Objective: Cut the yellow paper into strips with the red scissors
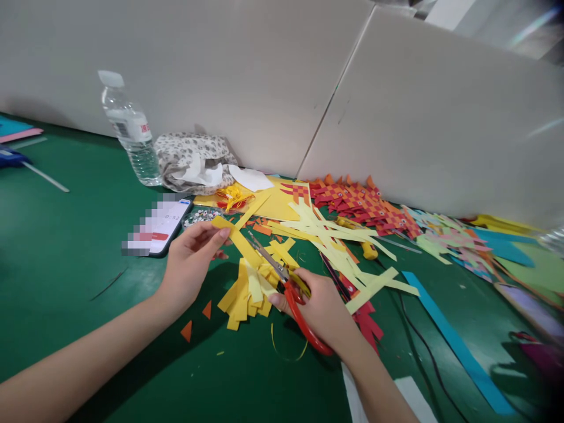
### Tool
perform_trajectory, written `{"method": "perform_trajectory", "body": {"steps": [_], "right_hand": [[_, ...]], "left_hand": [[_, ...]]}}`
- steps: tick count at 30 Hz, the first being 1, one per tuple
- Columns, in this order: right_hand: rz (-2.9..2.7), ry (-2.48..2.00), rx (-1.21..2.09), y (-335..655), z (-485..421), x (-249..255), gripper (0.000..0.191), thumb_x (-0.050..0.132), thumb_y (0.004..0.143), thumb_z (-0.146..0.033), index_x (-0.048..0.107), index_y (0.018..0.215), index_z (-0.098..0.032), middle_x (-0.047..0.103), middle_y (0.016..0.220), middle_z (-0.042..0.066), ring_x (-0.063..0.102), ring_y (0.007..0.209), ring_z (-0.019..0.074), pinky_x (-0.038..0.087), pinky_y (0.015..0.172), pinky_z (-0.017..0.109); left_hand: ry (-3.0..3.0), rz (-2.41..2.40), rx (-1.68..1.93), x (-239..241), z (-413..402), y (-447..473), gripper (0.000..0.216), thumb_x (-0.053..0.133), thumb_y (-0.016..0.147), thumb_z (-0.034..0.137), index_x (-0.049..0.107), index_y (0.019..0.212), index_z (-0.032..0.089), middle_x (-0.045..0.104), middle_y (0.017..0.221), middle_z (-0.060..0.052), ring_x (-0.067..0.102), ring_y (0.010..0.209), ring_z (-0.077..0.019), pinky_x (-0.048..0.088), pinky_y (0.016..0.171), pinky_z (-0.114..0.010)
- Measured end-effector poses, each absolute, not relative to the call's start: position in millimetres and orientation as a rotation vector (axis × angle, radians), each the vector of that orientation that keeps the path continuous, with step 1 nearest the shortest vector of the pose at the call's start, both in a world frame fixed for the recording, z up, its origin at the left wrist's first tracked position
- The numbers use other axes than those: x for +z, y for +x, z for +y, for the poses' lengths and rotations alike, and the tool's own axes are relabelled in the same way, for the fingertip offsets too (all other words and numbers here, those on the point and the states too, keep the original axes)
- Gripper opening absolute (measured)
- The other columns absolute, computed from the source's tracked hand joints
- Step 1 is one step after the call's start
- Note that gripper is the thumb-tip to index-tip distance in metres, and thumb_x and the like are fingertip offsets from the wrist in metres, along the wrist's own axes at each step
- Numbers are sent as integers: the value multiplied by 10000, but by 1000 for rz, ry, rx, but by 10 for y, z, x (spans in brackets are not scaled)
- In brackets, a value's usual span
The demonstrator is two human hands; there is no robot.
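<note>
My left hand pinches the upper end of a yellow paper strip between thumb and fingers. In my right hand is a pair of scissors with red handles, its blades pointing up and left beside the strip. Whether the blades touch the strip I cannot tell. Beneath both hands lies a pile of short yellow paper pieces. Pale yellow strips spread in a loose heap just beyond my right hand. Small orange paper triangles rest on the green table near my left wrist.
A water bottle, a patterned cloth pouch and a phone stand or lie at the left. Red and orange woven paper pieces are heaped by the grey partition. A blue strip and a dark cable cross the right side.
</note>
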State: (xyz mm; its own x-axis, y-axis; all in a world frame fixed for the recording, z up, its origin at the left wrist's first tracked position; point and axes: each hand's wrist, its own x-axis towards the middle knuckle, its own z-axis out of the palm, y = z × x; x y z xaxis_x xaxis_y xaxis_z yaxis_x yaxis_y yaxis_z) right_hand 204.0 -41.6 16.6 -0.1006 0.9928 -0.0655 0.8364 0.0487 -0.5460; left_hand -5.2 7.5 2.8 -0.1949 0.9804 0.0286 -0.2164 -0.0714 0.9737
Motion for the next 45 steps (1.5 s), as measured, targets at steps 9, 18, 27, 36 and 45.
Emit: {"method": "perform_trajectory", "body": {"steps": [9,18,27,36,45], "right_hand": [[-2013,-1815,717,2027,-406,177,276,639,675,-422,468,651,-207,430,550,-65,346,501,94,258,449,205],[-1990,-1741,688,1968,-414,134,290,645,664,-397,427,629,-210,421,543,-66,328,503,93,266,455,208],[-1989,-1733,645,1923,-422,147,348,645,658,-425,370,617,-215,398,555,-62,321,504,95,258,457,215],[-1978,-1759,656,1933,-431,151,329,658,643,-414,396,622,-217,374,523,-76,317,488,92,269,462,216],[-1947,-1732,631,1928,-425,147,363,668,626,-463,407,602,-213,368,498,-70,291,476,91,262,443,218]], "left_hand": [[1074,1104,1395,12,39,-29,180,707,687,331,612,754,193,620,713,13,590,677,-126,474,524,-189],[1017,1044,1224,-7,-68,79,178,711,690,314,617,751,175,614,712,12,587,650,-110,470,502,-170],[962,994,1162,-2,-92,79,166,707,692,318,639,745,176,620,741,-3,577,640,-106,475,505,-169],[906,973,1139,26,-101,76,164,722,679,308,640,720,172,606,739,6,548,613,-85,474,493,-158],[913,966,1125,51,-101,77,157,718,681,309,640,716,176,599,719,1,562,634,-103,473,498,-170]]}}
